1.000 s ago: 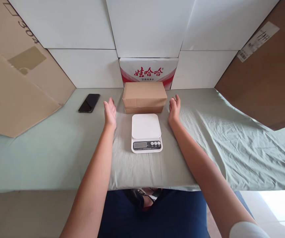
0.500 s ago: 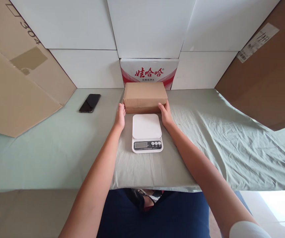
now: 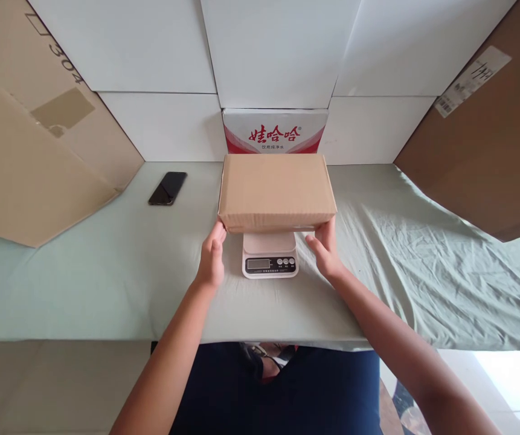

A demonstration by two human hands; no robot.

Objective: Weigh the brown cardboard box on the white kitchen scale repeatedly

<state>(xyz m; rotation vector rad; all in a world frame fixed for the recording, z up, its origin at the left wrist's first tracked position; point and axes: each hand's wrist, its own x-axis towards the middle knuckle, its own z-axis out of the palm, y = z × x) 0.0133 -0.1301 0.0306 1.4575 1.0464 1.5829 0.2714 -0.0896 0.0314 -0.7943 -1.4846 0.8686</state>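
Holding a plain brown cardboard box (image 3: pixel 276 190) with both hands, one at each near bottom corner. Left hand (image 3: pixel 211 260) is gripping the left corner, thumb up against the box's front edge, fingers tucked under and hidden. Right hand (image 3: pixel 326 249) is doing the same on the right corner, thumb on the front edge, fingers out of sight beneath. Both hands are clamped on the box, set apart by its full width.

Box is sitting level, long side running left to right, directly over the white kitchen scale (image 3: pixel 269 255). It is covering most of the scale's weighing plate; only the near strip of the plate, the display and the three buttons are showing. Cannot tell whether the box is touching the plate or hanging just above it.

Scale is resting on a pale green cloth (image 3: pixel 105 272) that is covering the table, wrinkled toward the right side. Black phone (image 3: pixel 168 188) is lying flat on the cloth, well apart to the left. Red and white carton (image 3: pixel 275 130) with red lettering is standing against the white wall panels just behind the box. Big brown cardboard sheets (image 3: pixel 24 157) are leaning in at both sides.
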